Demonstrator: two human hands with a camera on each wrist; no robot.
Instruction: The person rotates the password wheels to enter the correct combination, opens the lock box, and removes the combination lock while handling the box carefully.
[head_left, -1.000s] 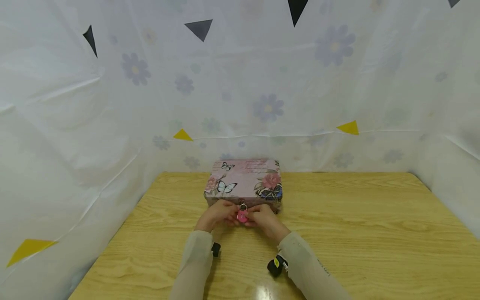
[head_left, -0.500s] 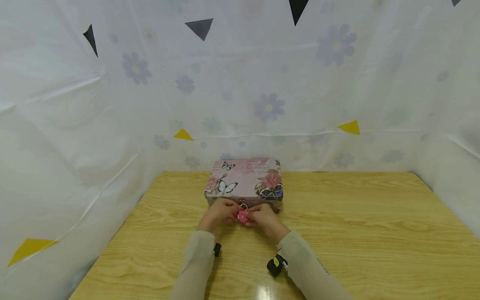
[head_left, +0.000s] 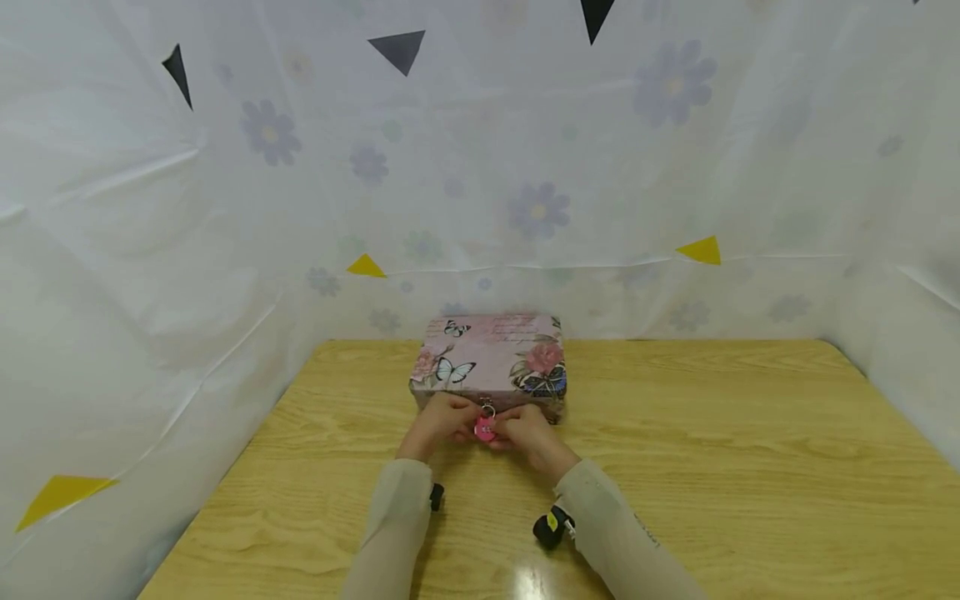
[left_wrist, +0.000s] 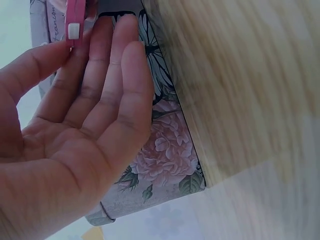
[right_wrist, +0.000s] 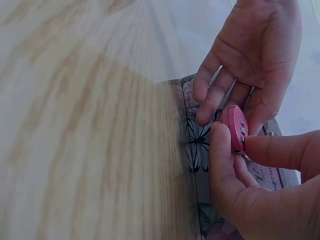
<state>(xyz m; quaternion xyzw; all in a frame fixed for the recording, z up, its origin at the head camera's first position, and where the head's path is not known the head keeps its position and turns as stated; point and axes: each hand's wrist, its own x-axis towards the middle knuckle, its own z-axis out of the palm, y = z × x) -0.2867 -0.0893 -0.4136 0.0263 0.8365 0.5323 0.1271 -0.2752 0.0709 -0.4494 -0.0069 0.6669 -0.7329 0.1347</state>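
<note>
A pink combination padlock [head_left: 484, 428] with a metal shackle hangs at the front clasp of a pink box [head_left: 491, 354] printed with roses and butterflies. My left hand [head_left: 444, 419] pinches the padlock's edge between thumb and index finger; in the left wrist view, a white button [left_wrist: 74, 31] shows on that edge and the other fingers extend alongside the box. From the other side my right hand [head_left: 531, 433] grips the padlock, its thumb on the face by the number dials [right_wrist: 242, 130] in the right wrist view. The dial digits are too small to read.
The box lid is down. A wooden table [head_left: 712, 450] lies beneath, its back edge meeting a white flower-print curtain [head_left: 465, 192] with black and yellow triangles. Black wrist devices [head_left: 551, 529] are strapped under both light sleeves.
Both hands stay at the padlock with hardly any visible movement. The head view has tilted slightly, so the scene sits a little higher.
</note>
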